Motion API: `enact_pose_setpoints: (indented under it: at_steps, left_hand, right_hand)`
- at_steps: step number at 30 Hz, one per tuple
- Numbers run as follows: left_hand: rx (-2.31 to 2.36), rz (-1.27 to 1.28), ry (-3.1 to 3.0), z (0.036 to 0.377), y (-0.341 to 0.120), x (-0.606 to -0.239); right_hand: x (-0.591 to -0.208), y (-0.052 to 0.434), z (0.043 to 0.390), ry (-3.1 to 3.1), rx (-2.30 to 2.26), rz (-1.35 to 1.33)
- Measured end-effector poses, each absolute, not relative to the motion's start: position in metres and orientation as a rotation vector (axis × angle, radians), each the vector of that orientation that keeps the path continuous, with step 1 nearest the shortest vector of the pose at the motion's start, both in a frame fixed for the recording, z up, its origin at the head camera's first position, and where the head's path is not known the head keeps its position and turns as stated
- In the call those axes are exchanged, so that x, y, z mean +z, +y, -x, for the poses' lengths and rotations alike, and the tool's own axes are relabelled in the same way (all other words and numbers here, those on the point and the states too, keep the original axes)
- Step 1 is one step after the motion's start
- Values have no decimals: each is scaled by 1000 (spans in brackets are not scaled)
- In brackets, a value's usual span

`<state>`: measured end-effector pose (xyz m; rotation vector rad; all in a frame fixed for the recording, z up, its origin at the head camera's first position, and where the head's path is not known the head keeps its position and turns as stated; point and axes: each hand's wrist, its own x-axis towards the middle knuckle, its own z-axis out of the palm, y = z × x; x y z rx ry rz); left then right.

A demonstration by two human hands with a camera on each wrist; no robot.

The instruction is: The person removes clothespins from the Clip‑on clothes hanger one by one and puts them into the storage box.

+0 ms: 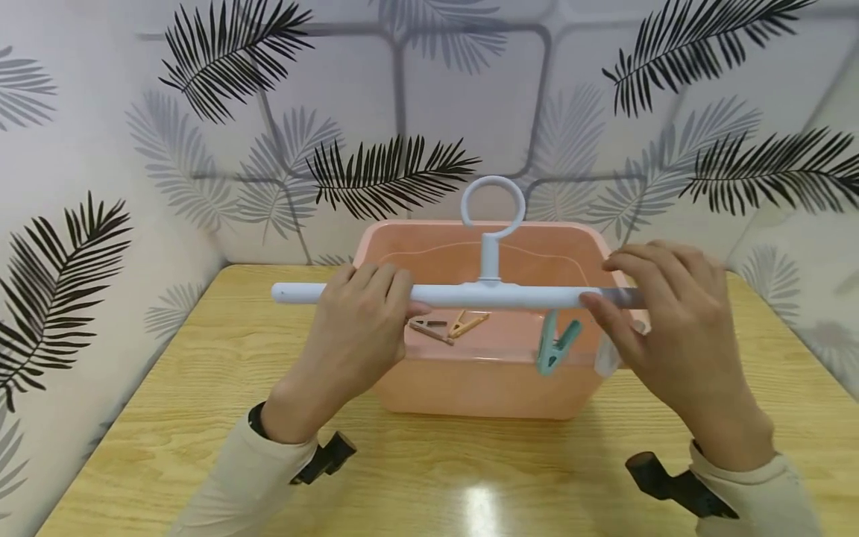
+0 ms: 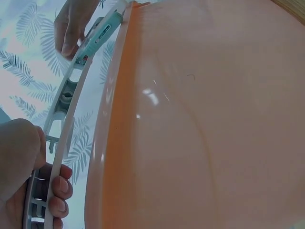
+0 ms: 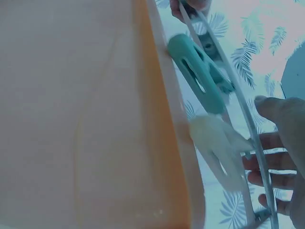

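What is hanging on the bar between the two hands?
Between the left hand and the right hand, the hanger bar carries a teal clothespin; its ring hook rises mid-bar. The head view shows this.

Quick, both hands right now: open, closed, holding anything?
Left hand: closed, fingers curled round the left end of the hanger bar.
Right hand: closed, thumb and fingers pinching the bar's right end, above the pink tub.

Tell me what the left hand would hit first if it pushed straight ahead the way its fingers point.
Probably the far wall of the pink plastic basin. The left hand grips the pale blue hanger bar above the basin, fingers pointing away from the person; depth is unclear.
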<state>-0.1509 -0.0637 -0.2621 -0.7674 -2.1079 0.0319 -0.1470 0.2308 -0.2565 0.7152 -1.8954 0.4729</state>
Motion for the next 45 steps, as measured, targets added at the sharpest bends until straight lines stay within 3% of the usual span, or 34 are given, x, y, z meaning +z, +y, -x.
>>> enact_pose_setpoints:
  at_steps: [8,16,30,38,45]
  left_hand:
    - [-15,728,-2080,151,-75,-267]
    - [-47,729,-2061,150,-81,-267]
    - [-187,803,-1903,133,-104,-256]
    - [-193,780,-1913,131,-105,-254]
    - [-202,763,-1932,131,-106,-256]
  right_hand:
    - [-261,267,137,-2044,1021,-493]
    - [-274,290,128,-1949,1856,-567]
    - [-287,288,87,-2167,1984,-683]
    - [-291,296,91,-2057,2095,-831]
    - [-285,279,85,-2063,1838,-599]
